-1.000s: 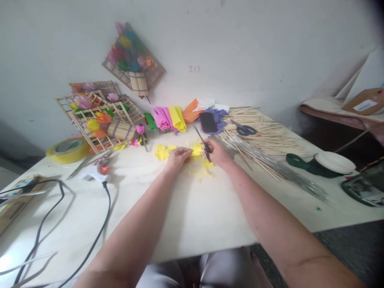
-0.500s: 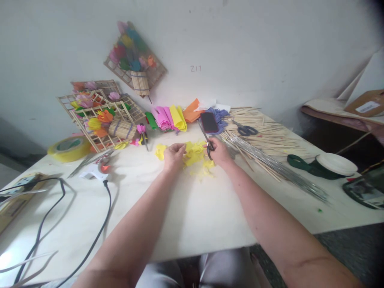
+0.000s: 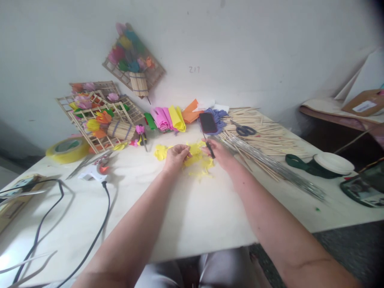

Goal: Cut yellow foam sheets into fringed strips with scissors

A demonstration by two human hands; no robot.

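My left hand (image 3: pixel 177 155) is closed in a pinch over the yellow paper pieces (image 3: pixel 196 150); what its fingertips hold is too small to make out. Wrapped round the dark handles of a pair of scissors (image 3: pixel 209 149) is my right hand (image 3: pixel 219 152), just right of the same pieces. The scissor blades point up and away toward the phone (image 3: pixel 207 122). More yellow scraps lie on the table to both sides of my left hand.
Rolled crepe paper (image 3: pixel 163 119), thin sticks (image 3: pixel 270 138), a wire bundle (image 3: pixel 279 170) and a second pair of scissors (image 3: pixel 245 130) lie behind and right. Flower frames (image 3: pixel 102 124), yellow tape (image 3: pixel 67 151) and a corded glue gun (image 3: pixel 94 171) stand left.
My left hand has shifted slightly right, toward the scissors. The scissors in my right hand have turned a little, and their handles look closer together. The whole view has moved slightly.
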